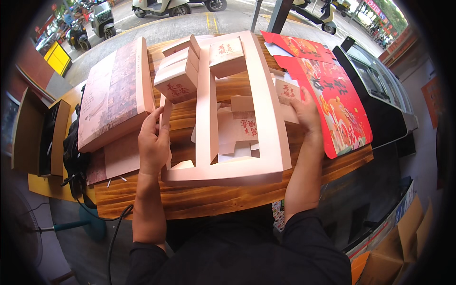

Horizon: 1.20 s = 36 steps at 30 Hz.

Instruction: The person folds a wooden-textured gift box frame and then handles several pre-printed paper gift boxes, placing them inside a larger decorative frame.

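A pale pink cardboard frame insert point(205, 124) with long openings lies tilted across the wooden table before me. My left hand point(154, 142) holds its left edge, thumb against the wall. At the frame's right side, my right hand point(308, 112) has its thumb over a flattened small pink carton point(288, 92) bearing red characters; its fingertips are partly hidden. One folded small box point(228, 53) sits in the far end of the right opening. Another small box point(178, 80) stands at the far left opening, with more boxes behind it. Flattened cartons point(237, 124) show through the right opening.
To the left lies a large printed pink gift box point(114, 92), over flat printed card point(121, 160). Red printed cardboard point(331, 96) covers the table's right end, beside a glass-topped display case point(377, 82). An open brown carton point(39, 131) and black bag point(76, 142) stand far left.
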{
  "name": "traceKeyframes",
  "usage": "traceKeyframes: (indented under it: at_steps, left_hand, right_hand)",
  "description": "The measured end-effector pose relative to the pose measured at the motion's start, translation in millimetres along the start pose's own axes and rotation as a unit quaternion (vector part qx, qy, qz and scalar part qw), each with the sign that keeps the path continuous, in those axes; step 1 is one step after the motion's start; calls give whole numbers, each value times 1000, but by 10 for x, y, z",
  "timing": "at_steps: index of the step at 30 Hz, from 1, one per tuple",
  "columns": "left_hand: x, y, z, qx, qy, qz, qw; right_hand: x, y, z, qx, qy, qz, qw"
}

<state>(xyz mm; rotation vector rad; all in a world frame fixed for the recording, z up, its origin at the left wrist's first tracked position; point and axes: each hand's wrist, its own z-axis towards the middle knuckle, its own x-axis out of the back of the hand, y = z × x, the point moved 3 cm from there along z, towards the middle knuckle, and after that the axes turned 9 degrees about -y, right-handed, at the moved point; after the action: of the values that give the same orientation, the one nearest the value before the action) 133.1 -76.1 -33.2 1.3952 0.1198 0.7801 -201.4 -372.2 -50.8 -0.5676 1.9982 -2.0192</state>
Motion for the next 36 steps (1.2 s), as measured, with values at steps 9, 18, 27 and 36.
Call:
traceKeyframes:
  at_steps: [9,18,27,36]
  left_hand:
    - [-46,51,-19,-43,8,-88,995]
    - [-45,163,-52,-86,34,-18,996]
    - [-40,237,-61,-120,15,-106,987]
    - [-89,208,-79,-118,-3,-92,989]
  right_hand:
    - [-1273,-22,-433,97,-124,-243,957]
    - [-1494,-236,-614,88,-130,-194,968]
    - [-961,-245,-305,109,-58,-105,987]
    - [-766,-315,-344,98,-16,19,995]
